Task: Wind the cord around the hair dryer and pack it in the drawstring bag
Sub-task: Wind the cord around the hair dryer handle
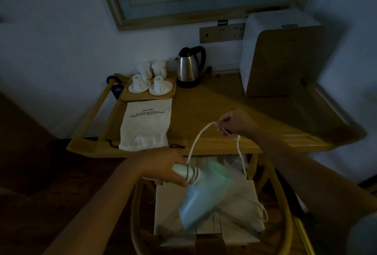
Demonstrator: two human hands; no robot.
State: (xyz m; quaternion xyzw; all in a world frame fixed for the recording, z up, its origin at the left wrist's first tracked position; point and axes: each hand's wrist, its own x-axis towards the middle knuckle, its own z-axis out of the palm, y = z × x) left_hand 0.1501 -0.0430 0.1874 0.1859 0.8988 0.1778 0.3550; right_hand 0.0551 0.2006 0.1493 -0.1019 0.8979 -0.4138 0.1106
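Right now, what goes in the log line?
step: winding | left hand: holds hair dryer | right hand: pulls cord | drawstring bag: on table

A wooden table (224, 99) is standing against the wall. A cloth bag (145, 125) with printed lettering is lying flat near its front left edge. Behind the bag, a wooden tray (173, 88) is sitting on the table, holding white cups. Just right of the tray, a steel kettle (188, 67) is resting on its base. A boxy white and tan appliance (279, 56) is occupying the back right corner.
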